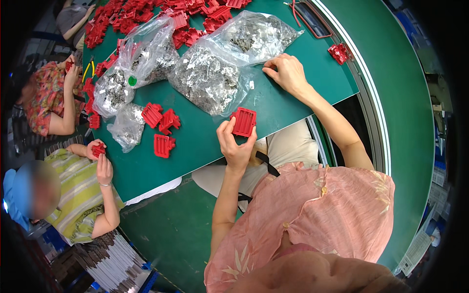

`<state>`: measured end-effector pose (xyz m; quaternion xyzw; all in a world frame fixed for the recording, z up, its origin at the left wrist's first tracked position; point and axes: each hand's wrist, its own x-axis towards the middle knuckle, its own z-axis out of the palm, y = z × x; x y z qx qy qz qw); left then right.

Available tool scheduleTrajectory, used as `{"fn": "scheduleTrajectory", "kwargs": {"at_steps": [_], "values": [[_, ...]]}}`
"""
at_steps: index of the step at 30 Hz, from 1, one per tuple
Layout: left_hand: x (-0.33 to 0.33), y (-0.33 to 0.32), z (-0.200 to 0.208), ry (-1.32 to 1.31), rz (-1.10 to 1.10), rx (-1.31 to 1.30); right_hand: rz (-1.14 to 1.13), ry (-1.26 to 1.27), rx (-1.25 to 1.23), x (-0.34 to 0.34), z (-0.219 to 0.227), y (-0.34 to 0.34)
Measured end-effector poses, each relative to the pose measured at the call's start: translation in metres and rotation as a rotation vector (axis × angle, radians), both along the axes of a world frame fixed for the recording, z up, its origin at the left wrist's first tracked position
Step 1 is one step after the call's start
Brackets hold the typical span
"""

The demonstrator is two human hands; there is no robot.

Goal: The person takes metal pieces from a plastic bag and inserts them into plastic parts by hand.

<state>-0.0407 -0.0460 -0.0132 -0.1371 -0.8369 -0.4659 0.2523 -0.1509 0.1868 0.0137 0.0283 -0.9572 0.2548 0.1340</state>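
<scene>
Red part [244,122] in L hand [236,150], btwn thumb & fingertips

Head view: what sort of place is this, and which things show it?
Probably a factory assembly workshop, judging by the heap of red plastic parts, the clear bags of small metal pieces, and a person in a striped shirt at the same green table.
</scene>
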Motion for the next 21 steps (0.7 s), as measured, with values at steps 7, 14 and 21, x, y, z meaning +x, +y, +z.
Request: {"fn": "scheduleTrajectory", "kwargs": {"at_steps": [7,14,21], "values": [[0.000,-0.003,-0.004,0.024,-0.005,-0.018,0.059,-0.096,-0.102,0.012,0.022,-0.015],[-0.001,0.000,-0.005,0.028,0.001,-0.007,0.391,-0.197,-0.388,0.060,0.039,-0.056],[-0.001,0.001,-0.005,0.053,-0.007,0.000,0.402,-0.100,-0.209,0.059,0.035,-0.067]]}}
